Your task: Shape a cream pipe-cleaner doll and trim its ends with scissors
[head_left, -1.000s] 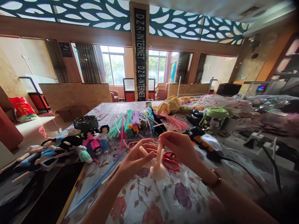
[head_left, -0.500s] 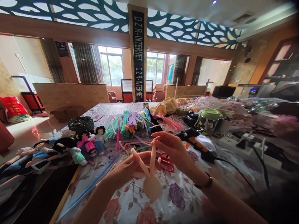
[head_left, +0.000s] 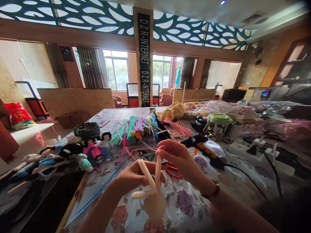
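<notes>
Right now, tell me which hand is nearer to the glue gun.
Right: the right hand is beside the front end of the glue gun; the left hand is farther left, past the right hand.

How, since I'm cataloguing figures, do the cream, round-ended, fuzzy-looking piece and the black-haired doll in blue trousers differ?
The cream piece is pale all over; the doll has black hair and blue trousers. The right hand grips the piece; the doll rests untouched beside other dolls.

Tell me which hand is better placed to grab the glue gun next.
The right hand, probably: the glue gun lies close by it, while the left hand is farther off. The right would first have to release the pale stalk it pinches.
</notes>
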{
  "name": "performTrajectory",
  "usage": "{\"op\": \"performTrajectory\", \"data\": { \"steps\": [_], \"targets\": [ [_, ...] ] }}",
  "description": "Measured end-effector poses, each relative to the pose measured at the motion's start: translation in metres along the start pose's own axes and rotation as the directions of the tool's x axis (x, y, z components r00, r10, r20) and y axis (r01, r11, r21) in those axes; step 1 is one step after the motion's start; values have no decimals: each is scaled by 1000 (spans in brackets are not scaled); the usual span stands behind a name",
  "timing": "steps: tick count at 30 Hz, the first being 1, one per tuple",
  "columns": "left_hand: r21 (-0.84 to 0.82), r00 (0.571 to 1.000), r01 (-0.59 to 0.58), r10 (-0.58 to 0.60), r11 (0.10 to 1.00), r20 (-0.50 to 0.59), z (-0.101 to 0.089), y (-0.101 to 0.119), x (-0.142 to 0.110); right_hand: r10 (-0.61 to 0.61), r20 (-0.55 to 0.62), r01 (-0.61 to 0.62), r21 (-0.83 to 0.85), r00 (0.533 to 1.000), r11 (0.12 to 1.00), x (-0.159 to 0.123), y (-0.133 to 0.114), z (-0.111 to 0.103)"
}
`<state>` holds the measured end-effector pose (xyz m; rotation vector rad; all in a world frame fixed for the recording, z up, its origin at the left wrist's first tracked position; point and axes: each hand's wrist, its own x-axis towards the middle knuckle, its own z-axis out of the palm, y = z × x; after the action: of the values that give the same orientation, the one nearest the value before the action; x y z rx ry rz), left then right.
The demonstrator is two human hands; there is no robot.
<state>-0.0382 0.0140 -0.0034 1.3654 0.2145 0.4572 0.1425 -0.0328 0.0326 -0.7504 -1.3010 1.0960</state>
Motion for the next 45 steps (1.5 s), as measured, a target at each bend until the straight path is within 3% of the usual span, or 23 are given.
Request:
{"op": "performTrajectory", "data": {
  "steps": [11, 17, 22, 35, 40, 45],
  "targets": [
    [-8, 996, -6, 5, 1000, -89, 16, 2, 6, -19, -96, 5, -151, 995, 989, 0, 3, 0],
    [-59, 992, -41, 33, 997, -119, 12, -2, 7, 2, 6, -1, -75, 1000, 997, 1, 6, -9],
    [16, 993, -39, 41, 999, -108, 10, 0, 6, -4, 44, 6, -45, 999, 999, -1, 7, -11],
    [183, 974, 11, 31, 983, -223, 14, -1, 10, -148, 24, 148, -309, 989, 939, -3, 12, -11],
    [350, 967, 0, 89, 937, -238, 16, 3, 10, -168, 27, 167, -345, 985, 923, -3, 12, -12],
    [377, 959, -23, 127, 926, -254, 17, 3, 11, -149, 32, 150, -375, 988, 915, 0, 14, -14]
  ]
}}
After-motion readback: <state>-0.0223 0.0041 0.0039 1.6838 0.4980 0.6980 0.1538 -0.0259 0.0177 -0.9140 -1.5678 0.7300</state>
